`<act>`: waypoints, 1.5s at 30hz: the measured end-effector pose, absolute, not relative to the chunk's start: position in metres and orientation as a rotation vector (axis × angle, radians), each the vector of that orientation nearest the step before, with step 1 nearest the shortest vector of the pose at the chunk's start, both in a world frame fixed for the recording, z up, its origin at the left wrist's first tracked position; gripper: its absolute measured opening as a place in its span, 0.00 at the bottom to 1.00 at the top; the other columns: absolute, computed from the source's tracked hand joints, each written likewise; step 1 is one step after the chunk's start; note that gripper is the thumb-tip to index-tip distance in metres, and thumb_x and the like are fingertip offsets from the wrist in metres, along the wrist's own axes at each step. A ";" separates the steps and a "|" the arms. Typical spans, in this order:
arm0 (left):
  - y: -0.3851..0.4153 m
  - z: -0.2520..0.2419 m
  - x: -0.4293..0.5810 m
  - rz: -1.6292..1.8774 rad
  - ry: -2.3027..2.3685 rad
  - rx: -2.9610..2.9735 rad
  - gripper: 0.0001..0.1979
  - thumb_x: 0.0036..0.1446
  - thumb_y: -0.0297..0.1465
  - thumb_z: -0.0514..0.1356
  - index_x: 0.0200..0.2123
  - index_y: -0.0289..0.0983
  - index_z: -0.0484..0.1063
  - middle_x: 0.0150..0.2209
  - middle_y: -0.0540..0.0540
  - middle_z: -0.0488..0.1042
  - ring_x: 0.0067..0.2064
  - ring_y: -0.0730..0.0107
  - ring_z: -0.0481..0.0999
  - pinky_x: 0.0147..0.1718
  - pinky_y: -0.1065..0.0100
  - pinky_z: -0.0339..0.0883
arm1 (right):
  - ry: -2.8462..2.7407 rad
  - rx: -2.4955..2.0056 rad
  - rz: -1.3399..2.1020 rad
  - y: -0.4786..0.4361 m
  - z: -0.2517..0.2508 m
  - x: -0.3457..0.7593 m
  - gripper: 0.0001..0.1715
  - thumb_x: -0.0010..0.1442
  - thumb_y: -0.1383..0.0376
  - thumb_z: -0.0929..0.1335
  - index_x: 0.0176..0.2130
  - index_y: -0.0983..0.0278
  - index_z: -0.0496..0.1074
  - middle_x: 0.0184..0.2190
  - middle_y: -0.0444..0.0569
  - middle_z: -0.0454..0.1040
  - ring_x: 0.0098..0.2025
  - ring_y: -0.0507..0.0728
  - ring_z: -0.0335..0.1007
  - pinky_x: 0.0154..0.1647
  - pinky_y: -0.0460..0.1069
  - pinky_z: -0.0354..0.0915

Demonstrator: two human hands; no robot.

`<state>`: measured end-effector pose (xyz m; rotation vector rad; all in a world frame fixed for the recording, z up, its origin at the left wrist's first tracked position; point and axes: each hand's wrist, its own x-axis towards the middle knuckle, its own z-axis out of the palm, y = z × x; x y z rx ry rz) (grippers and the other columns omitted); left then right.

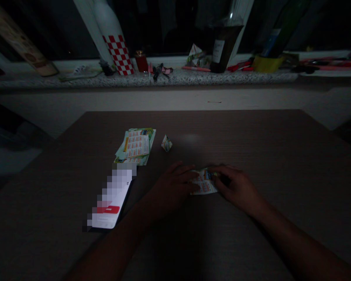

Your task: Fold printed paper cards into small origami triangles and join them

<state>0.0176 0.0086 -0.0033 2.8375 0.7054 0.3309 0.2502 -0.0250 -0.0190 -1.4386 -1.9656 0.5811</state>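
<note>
A small printed paper slip (204,185), perhaps a lottery ticket, lies on the table between my hands. My left hand (175,183) rests on its left side with the fingers stretched out, lying over the edge. At the right, my right hand (236,185) pinches the slip's edge between thumb and fingers. Farther back stands a small folded paper piece (166,143). A stack of similar printed slips (136,144) lies to the left of it. Dim light hides the fingertips' exact contact.
A lit phone (111,203) lies left of my left forearm on the wooden table (266,144). Behind, the stone windowsill (175,79) carries a red-checked bottle (119,50), a dark labelled cup (222,50), a small red jar (140,61) and a yellow holder (267,63).
</note>
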 end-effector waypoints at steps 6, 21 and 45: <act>0.007 -0.001 0.019 0.301 0.695 2.819 0.16 0.59 0.24 0.56 0.48 0.43 0.72 0.57 0.47 0.69 0.62 0.62 0.62 0.63 0.51 0.43 | -2.124 -1.420 0.286 -0.026 -0.019 0.251 0.17 0.58 0.70 0.66 0.48 0.62 0.72 0.49 0.56 0.71 0.51 0.64 0.66 0.51 0.60 0.63; 0.004 0.007 0.020 0.349 0.749 2.694 0.14 0.59 0.24 0.54 0.47 0.39 0.71 0.50 0.46 0.74 0.52 0.64 0.70 0.59 0.54 0.50 | -2.295 -1.289 0.409 -0.032 -0.015 0.243 0.20 0.58 0.68 0.68 0.51 0.57 0.72 0.50 0.53 0.72 0.52 0.63 0.67 0.52 0.61 0.62; 0.015 -0.005 0.032 0.479 0.973 2.537 0.07 0.61 0.30 0.55 0.37 0.35 0.72 0.38 0.45 0.73 0.44 0.63 0.69 0.46 0.61 0.61 | -2.232 -1.349 0.480 -0.030 -0.016 0.242 0.18 0.56 0.67 0.68 0.48 0.58 0.73 0.50 0.52 0.71 0.53 0.63 0.66 0.54 0.60 0.60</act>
